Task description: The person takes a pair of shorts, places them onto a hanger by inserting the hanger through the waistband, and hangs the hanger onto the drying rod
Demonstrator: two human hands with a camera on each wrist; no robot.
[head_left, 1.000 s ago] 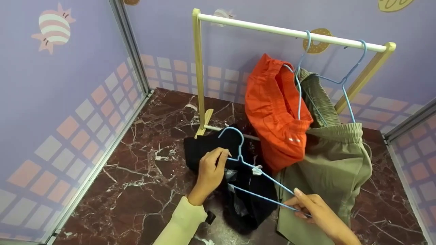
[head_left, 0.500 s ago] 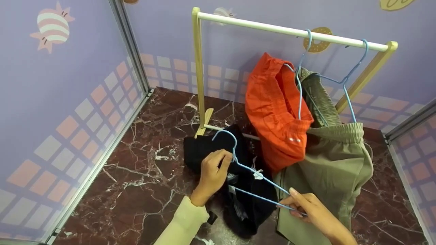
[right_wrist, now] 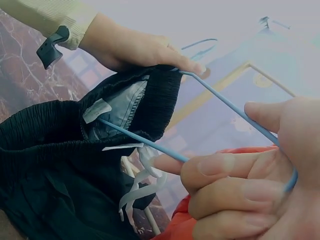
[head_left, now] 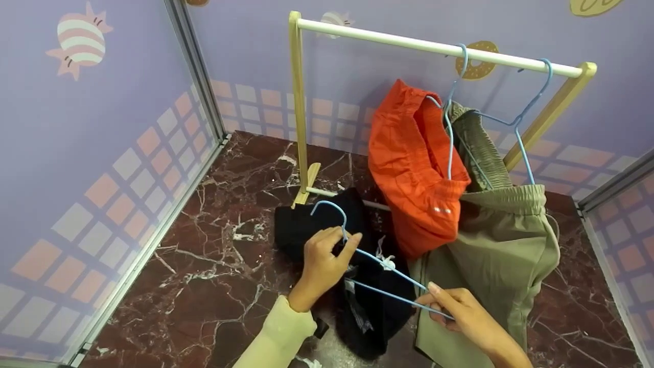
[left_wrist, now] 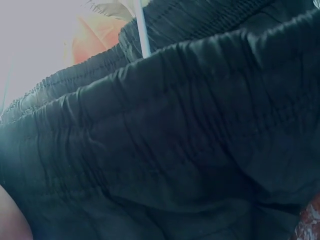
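Note:
My left hand [head_left: 324, 260] pinches the waistband of the black pants [head_left: 365, 327], with its thumb at the neck of a blue wire hanger [head_left: 393, 296]. My right hand [head_left: 460, 314] grips the far end of that hanger, its fingers curled round the wire in the right wrist view. The hanger's left end runs inside the waistband [right_wrist: 165, 105], beside a white label [right_wrist: 96, 111]. A white drawstring [right_wrist: 145, 190] dangles from the waistband. The gathered waistband [left_wrist: 150, 100] fills the left wrist view.
Behind the hands stands a wooden rack with a white rail [head_left: 378, 38]. Orange shorts [head_left: 409, 153] and khaki pants [head_left: 506, 245] hang from it on blue hangers, right beside my right hand. Patterned walls [head_left: 127, 102] enclose the dark marbled floor [head_left: 204, 286].
The hanger has slid left and slightly down, its hook shifting left past the left hand. The right hand has followed it left. The left thumb has moved onto the hanger's neck.

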